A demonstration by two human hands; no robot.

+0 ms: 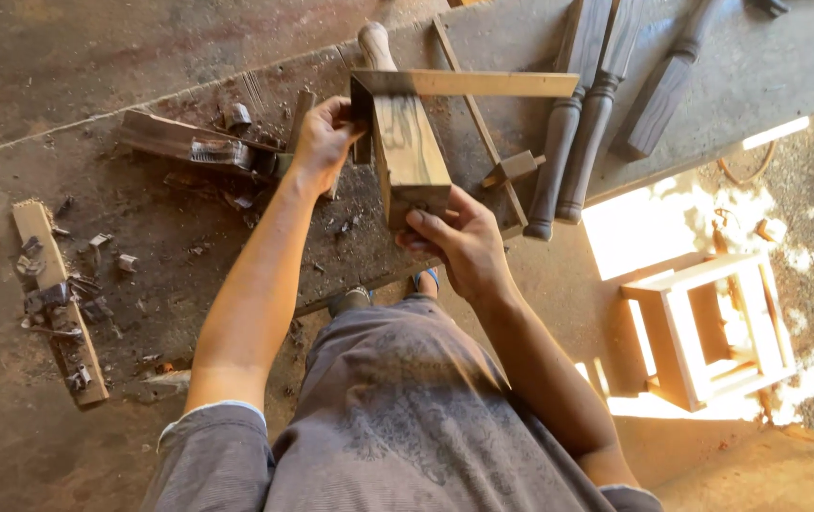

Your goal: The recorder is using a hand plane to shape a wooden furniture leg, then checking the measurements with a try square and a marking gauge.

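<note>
1. The block, a squared length of wood with a turned end, lies on the surface with its long axis running away from the person, near end towards the body.
2. The right hand is at the near end of the block; its fingers are clenched on that end face, with the thumb on the right side.
3. The left hand is at the block's left side, further up its length. Its fingers are closed around the stock of a square, pressing it against the block's left face.
4. The square's blade lies across the top of the block, at right angles to its long axis, and juts out well to the right.
5. Both hands touch the block; the right is nearer the body, the left nearer the far end.
6. Just right of the block lie a thin slat and a small wood offcut. Beyond them, three dark turned legs lie side by side.
7. To the left, near the left wrist, are a dark wedge-like wood piece, chips and scraps. A plank strewn with bits lies well apart at far left.
8. A pale wooden stool frame stands on the floor to the right, clear of the surface.
9. Nothing sits between the hands and the block.
</note>
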